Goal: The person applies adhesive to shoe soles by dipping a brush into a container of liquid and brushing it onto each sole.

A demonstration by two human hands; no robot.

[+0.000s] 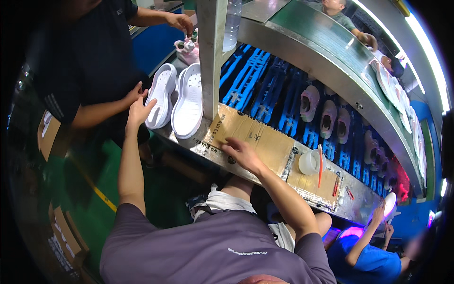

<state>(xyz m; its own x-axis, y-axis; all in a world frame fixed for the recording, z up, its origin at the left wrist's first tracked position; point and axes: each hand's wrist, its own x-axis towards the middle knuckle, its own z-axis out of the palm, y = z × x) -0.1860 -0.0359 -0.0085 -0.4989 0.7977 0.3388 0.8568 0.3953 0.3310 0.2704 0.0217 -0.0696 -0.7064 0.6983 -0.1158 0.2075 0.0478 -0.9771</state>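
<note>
My left hand (138,112) reaches out beside the white shoe soles, fingers and thumb apart, holding nothing that I can see. Its fingertips are close to the left white sole (161,94); whether they touch it I cannot tell. A second white sole (187,106) lies just right of that one, both with their hollow insides up, at the bench's left end. Over the brown cardboard (265,142) covering the bench, my right hand (241,152) is open with slightly bent fingers and nothing in it.
A co-worker (90,66) stands at left, one hand by my left hand, the other at a pink-white shoe (189,49). A metal post (211,61) rises beside the soles. Blue conveyor racks (246,80) carry pink shoes (327,118). A white cup (308,163) and red-handled brush (321,165) are at right.
</note>
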